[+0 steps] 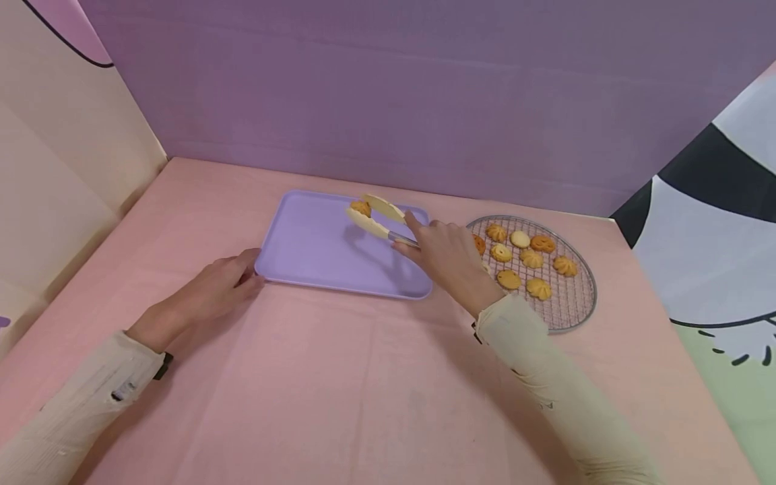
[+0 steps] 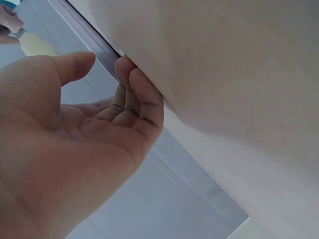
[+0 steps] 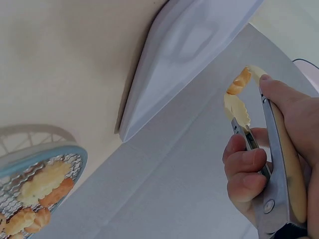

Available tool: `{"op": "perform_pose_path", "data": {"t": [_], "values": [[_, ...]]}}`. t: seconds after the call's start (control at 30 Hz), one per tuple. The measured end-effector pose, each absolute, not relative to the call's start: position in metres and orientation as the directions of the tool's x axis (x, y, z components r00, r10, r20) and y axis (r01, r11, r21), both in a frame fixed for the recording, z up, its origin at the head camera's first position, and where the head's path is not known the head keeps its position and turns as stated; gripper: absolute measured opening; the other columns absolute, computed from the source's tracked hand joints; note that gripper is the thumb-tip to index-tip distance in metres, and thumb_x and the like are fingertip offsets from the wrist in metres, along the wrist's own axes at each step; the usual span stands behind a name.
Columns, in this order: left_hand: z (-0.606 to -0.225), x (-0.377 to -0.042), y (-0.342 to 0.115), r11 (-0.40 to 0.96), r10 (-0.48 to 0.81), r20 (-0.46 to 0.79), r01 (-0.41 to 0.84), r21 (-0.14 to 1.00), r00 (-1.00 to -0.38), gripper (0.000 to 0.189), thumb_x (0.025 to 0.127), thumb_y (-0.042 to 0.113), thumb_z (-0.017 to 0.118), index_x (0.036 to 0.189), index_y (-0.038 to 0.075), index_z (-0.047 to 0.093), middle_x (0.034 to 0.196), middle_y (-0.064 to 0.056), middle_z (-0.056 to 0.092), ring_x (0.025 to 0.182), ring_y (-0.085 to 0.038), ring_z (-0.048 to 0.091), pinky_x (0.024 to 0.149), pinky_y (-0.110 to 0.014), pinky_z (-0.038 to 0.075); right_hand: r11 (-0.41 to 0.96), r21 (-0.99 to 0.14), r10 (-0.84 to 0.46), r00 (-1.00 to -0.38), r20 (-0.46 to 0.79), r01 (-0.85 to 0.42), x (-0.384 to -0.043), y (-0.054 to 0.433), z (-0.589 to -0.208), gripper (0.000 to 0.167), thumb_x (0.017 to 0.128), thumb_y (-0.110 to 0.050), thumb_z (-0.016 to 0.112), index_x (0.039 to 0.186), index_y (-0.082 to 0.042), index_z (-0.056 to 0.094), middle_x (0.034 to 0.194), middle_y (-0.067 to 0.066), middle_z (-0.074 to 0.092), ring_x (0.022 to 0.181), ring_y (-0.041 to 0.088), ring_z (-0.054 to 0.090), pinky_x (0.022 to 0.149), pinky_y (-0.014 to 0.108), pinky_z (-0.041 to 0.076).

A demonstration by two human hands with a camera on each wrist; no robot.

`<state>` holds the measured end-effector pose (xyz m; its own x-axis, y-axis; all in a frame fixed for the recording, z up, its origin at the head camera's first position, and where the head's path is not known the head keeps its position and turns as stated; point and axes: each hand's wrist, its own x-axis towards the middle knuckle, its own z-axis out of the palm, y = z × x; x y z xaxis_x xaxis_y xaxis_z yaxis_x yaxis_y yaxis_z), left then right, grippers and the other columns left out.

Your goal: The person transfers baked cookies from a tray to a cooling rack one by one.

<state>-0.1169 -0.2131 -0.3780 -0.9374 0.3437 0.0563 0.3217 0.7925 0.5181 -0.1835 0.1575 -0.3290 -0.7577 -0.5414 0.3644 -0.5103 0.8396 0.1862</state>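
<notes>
My right hand (image 1: 448, 252) grips metal tongs (image 3: 279, 169) with cream scalloped tips. Between the tips is a golden-brown piped cookie (image 1: 360, 207), held above the lilac tray (image 1: 303, 249). The right wrist view also shows this cookie (image 3: 240, 81) pinched at the tong ends. At the tray's near left corner, my left hand (image 1: 221, 283) holds the edge. Its fingers (image 2: 144, 94) curl in against the rim, and part of the grip is hidden by the hand itself.
Right of the tray stands a round wire rack (image 1: 572, 303) with several cookies (image 1: 531, 259), partly hidden by my right hand. Pink cloth (image 1: 364, 377) covers the table. A purple wall (image 1: 424, 101) rises along the back edge.
</notes>
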Motion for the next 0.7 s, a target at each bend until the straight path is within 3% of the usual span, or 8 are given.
{"op": "perform_pose_path", "data": {"t": [0.23,0.5,0.7], "values": [[-0.378,-0.118,-0.212,0.792,0.346,0.064,0.329,0.515,-0.936,0.038,0.099,0.013,0.061,0.129,-0.005,0.048,0.078,-0.005,0.049,0.072,-0.019,0.049,0.063,-0.033,0.04,0.839,0.17,-0.541,-0.763,0.352,-0.517,-0.171,0.166,-0.327,0.057,0.092,-0.055,0.064,0.132,-0.015,0.061,0.055,0.006,0.046,0.044,0.013,0.026,0.039,0.026,0.02],[-0.376,-0.116,-0.212,0.787,0.353,0.06,0.331,0.521,-0.934,0.041,0.099,0.013,0.061,0.132,-0.006,0.047,0.079,-0.005,0.049,0.073,-0.019,0.049,0.064,-0.033,0.04,0.851,0.13,-0.519,-0.781,0.346,-0.508,-0.156,0.177,-0.326,0.063,0.089,-0.055,0.067,0.138,-0.017,0.059,0.069,0.014,0.061,0.043,0.014,0.029,0.038,0.026,0.023],[-0.377,-0.116,-0.212,0.786,0.35,0.068,0.332,0.522,-0.934,0.032,0.098,0.01,0.061,0.125,-0.002,0.05,0.077,-0.004,0.049,0.071,-0.018,0.048,0.062,-0.032,0.04,0.855,0.121,-0.513,-0.788,0.339,-0.504,-0.146,0.19,-0.325,0.065,0.088,-0.055,0.068,0.139,-0.016,0.058,0.059,0.007,0.05,0.043,0.012,0.023,0.039,0.026,0.021]]}}
